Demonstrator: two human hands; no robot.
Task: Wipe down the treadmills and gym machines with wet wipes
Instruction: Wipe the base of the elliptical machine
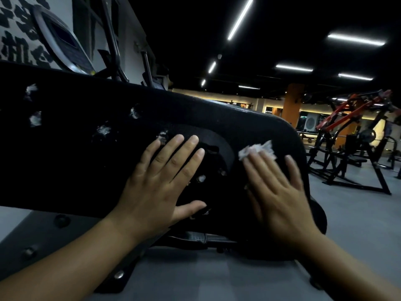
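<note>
From my feed, my left hand lies flat on the black pad of a gym machine, fingers straight and slightly spread, thumb out to the side, holding nothing; my right hand is also released and flat, its straight fingers pressing a crumpled white wet wipe against the pad near its rounded right end; the wipe pokes out beyond the fingertips, and this hand looks a little blurred. The two hands sit side by side, apart, with a curved seam of the pad between them; small torn spots showing white stuffing dot the pad, some just beside my left fingertips.

Under the pad I see a dark lever with a textured grip and a grey metal frame with bolts; the grey floor spreads to the right. Behind the pad, upper left, stands a cardio machine's console against a wall with large black lettering; further off on the right are a red and black weight machine, an orange pillar and bright ceiling light strips.

Both forearms reach in from the bottom edge, bare, angled upward and inward toward the pad, palms down.
</note>
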